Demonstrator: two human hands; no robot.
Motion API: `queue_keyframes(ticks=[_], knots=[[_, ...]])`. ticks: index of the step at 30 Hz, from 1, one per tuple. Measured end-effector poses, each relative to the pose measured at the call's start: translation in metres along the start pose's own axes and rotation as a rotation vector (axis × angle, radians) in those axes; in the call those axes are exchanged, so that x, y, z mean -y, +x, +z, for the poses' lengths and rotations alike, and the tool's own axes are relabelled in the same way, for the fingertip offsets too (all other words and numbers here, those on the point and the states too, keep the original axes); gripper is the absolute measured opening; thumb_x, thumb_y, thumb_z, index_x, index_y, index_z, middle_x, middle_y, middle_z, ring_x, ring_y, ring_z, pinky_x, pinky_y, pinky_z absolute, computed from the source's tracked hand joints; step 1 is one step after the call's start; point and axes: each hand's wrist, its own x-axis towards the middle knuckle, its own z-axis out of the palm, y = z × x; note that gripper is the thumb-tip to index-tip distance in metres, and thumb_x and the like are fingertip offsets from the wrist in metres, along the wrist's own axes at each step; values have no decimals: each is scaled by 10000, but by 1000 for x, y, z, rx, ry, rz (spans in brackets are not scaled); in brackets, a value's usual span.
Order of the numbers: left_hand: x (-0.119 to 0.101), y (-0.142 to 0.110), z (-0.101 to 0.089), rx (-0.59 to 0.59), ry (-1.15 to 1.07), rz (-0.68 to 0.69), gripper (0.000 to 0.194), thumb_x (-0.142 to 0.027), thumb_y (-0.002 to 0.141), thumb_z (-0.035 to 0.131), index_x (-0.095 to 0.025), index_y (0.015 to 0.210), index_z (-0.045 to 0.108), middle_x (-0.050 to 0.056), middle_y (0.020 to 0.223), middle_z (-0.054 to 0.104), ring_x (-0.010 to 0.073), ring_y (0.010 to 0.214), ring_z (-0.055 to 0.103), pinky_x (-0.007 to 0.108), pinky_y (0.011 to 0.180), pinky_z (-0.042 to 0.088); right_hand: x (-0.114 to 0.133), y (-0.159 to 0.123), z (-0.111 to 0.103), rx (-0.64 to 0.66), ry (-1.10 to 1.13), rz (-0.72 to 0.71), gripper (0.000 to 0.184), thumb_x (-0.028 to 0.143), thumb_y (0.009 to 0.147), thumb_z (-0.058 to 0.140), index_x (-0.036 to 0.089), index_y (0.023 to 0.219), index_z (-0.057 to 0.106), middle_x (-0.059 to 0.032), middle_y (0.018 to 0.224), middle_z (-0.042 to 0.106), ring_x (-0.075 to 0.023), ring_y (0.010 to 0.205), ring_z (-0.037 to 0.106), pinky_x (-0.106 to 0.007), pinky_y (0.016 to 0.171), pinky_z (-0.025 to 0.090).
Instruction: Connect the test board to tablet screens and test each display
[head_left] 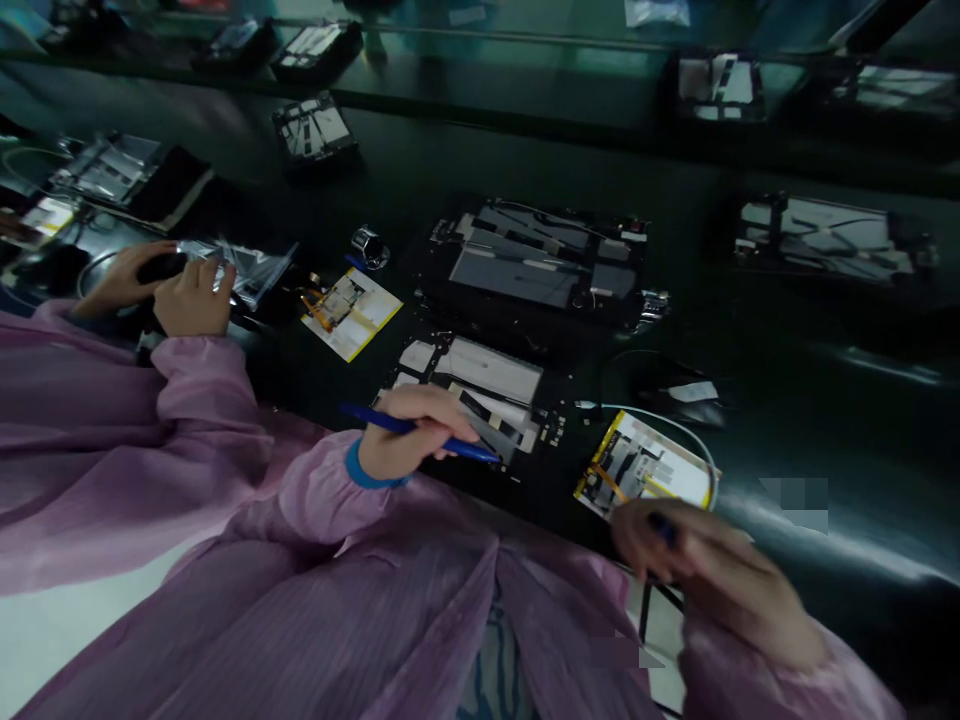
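My left hand (pixel 409 425) is closed on a slim blue pen-shaped tool (pixel 472 450), whose pointed end reaches the near edge of an opened device panel (pixel 495 370) with white and grey parts. A blue band circles that wrist. Smeared by motion, my right hand (pixel 705 560) is low on the right with its fingers curled. Something small and dark blue (pixel 662 528) shows at those fingers; its kind is unclear. Just beyond this hand lies a white, yellow-edged board (pixel 645 465) with an orange flex strip, and a pale cable (pixel 694 430) curves over it.
Behind the panel is a larger opened device (pixel 540 255). A second yellow-edged board (pixel 352 312) and a shiny metal ring (pixel 369 248) lie left of it. At the left, a co-worker's hands (pixel 191 295) handle clear film. More opened devices (pixel 836 240) sit rightward and along the back shelf.
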Motion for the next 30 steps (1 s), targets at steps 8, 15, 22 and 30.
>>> queue_keyframes(ticks=[8, 15, 22, 30], knots=[[34, 17, 13, 56, 71, -129, 180, -284, 791, 640, -105, 808, 660, 69, 684, 671, 133, 592, 622, 214, 548, 474, -60, 12, -64, -636, -889, -70, 265, 386, 910, 450, 227, 702, 408, -207, 1308, 561, -322, 1258, 516, -506, 953, 477], [37, 17, 11, 68, 125, -62, 138, -256, 769, 641, -122, 741, 647, 58, 698, 675, 109, 603, 595, 204, 578, 454, -59, 85, -93, -527, -979, -137, 201, 341, 888, 451, 217, 735, 408, -256, 1397, 466, -327, 1383, 355, -519, 1067, 349], [33, 17, 10, 94, 105, -39, 131, -242, 777, 640, -127, 715, 632, 63, 678, 679, 114, 588, 608, 204, 573, 461, -58, 117, -96, -470, -1152, 16, 181, 302, 884, 511, 151, 798, 560, -230, 1407, 468, -360, 1277, 476, -639, 1009, 212], [40, 16, 13, 187, 200, 9, 131, -256, 783, 665, -128, 765, 686, 72, 707, 711, 122, 629, 648, 203, 608, 483, -33, 103, -78, -591, -1145, -90, 117, 242, 863, 500, 143, 856, 562, -230, 1453, 410, -427, 1387, 288, -651, 1044, 213]])
